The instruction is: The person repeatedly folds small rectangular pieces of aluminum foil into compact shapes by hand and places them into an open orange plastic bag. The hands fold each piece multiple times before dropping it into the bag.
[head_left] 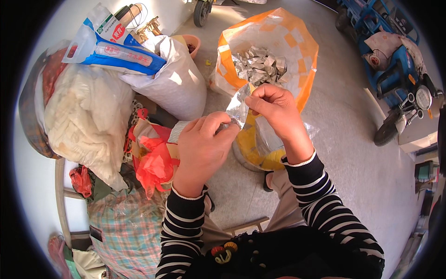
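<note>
My left hand (204, 146) is closed, with its thumb and fingers gripping a shiny silver foil piece (239, 106). A ridged silvery bundle (177, 130) sticks out on the left side of the same hand; whether it joins the foil I cannot tell. With thumb and forefinger my right hand (278, 109) pinches the foil's right edge. Just beyond both hands stands a wide-mouthed orange and white checked bag (302, 90). Crumpled silver foil pieces (261, 67) lie inside it.
At the left are a white sack (179, 88), a blue and white package (121, 56), cream cloth (88, 111), a red plastic bag (155, 162) and a plaid bundle (123, 228). A blue three-wheeler (395, 74) stands at the far right. A yellow container (253, 146) is between my feet and the checked bag.
</note>
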Demonstrator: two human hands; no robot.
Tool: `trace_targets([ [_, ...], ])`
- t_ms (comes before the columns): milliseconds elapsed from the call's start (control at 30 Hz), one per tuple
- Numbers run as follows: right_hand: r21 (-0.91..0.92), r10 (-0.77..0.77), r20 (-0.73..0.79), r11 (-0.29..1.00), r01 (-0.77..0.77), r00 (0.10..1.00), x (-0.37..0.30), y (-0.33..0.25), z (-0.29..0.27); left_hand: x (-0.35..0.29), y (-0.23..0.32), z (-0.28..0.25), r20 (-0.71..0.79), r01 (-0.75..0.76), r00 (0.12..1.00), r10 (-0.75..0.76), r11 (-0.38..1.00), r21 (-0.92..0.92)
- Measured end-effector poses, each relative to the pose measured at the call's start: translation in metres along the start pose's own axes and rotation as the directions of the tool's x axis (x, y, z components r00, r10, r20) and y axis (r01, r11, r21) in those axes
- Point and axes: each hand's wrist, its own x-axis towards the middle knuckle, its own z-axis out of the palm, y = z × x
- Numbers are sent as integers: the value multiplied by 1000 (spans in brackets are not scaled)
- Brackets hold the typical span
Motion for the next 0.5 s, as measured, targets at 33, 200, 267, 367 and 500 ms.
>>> trace_targets([
  [33,2,21,5,1000,-21,1000,0,-1,0,2,2,-2,5,10,1000,-9,1000,-30],
  [200,-54,-12,31,998,13,999,-4,-4,2,6,10,-10,39,326,910,-413,654,-683],
  [267,-58,-39,108,997,45,993,-7,-4,8,6,-1,-12,150,447,856,-495,563,-695],
  [367,-136,-66,231,986,99,971,-14,-4,18,0,-3,-11,279,585,757,-590,424,-691],
  [500,-48,-82,317,994,102,945,-18,-4,25,-3,-6,-12,284,597,759,-585,453,-662],
])
